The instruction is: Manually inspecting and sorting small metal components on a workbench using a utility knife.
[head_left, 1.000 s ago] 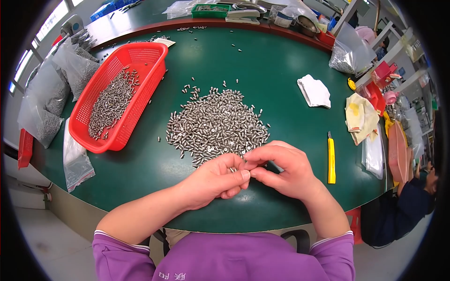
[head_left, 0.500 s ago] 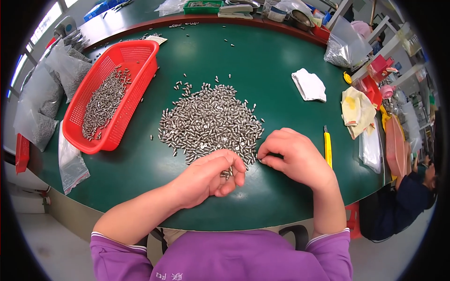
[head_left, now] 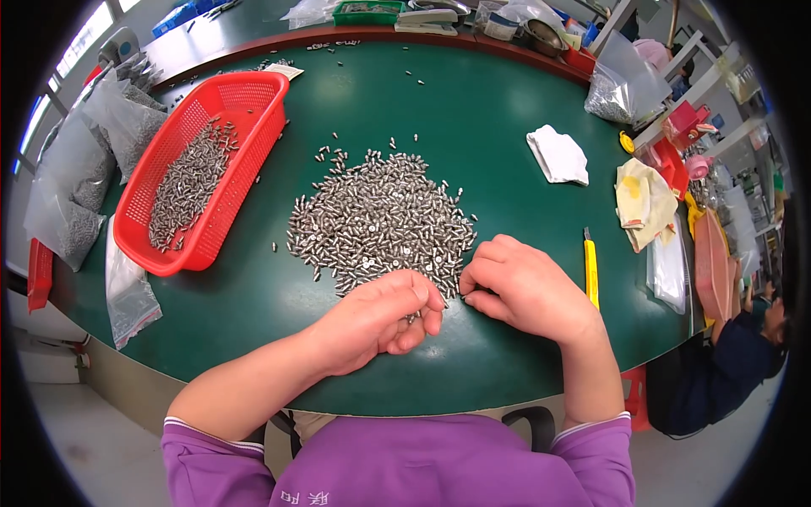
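Note:
A heap of several small silver metal pins [head_left: 376,224] lies on the green table [head_left: 473,127]. My left hand [head_left: 384,317] is curled at the heap's near edge, its fingers closed around a few pins. My right hand [head_left: 524,287] rests beside it at the heap's lower right corner, fingertips pinching at pins on the table; what it grips is hidden under the fingers.
A red plastic basket [head_left: 245,106] with more pins stands at the left. Clear bags [head_left: 80,182] of parts line the left edge. A yellow cutter [head_left: 590,269], white cloth [head_left: 557,155] and yellow cloth [head_left: 642,203] lie right. Another person [head_left: 735,363] sits at far right.
My hands, held together a second ago, have separated. The right hand moved to the heap's lower right edge; the left stayed curled over its pins.

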Action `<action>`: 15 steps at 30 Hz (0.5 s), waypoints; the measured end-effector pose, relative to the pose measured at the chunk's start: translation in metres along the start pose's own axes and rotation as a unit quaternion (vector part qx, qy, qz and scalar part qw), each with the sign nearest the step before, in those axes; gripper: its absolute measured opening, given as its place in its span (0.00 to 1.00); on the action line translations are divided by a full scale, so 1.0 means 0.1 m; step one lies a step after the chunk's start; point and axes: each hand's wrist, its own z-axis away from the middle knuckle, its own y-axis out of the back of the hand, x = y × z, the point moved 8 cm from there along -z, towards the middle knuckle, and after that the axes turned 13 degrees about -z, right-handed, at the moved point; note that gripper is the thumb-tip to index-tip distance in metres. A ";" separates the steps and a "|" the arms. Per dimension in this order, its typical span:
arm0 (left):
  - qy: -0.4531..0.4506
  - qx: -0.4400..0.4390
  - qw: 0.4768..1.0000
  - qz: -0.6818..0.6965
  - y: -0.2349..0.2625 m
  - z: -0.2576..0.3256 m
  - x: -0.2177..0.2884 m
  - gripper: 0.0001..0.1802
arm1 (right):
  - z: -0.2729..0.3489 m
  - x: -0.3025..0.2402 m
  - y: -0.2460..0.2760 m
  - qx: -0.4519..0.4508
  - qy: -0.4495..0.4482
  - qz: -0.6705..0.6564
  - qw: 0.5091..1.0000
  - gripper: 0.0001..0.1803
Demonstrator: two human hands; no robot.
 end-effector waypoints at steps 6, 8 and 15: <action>0.012 -0.001 1.000 -0.017 -0.02 -0.01 -0.02 0.07 | -0.07 -0.14 0.06 0.052 0.048 -0.150 0.986 0.08; 0.010 -0.012 1.000 -0.015 -0.05 0.01 -0.02 0.07 | -0.08 -0.15 0.04 0.051 0.051 -0.161 0.984 0.08; 0.010 -0.011 1.000 -0.013 -0.05 0.01 -0.02 0.07 | -0.09 -0.20 0.01 0.065 0.092 -0.182 0.977 0.07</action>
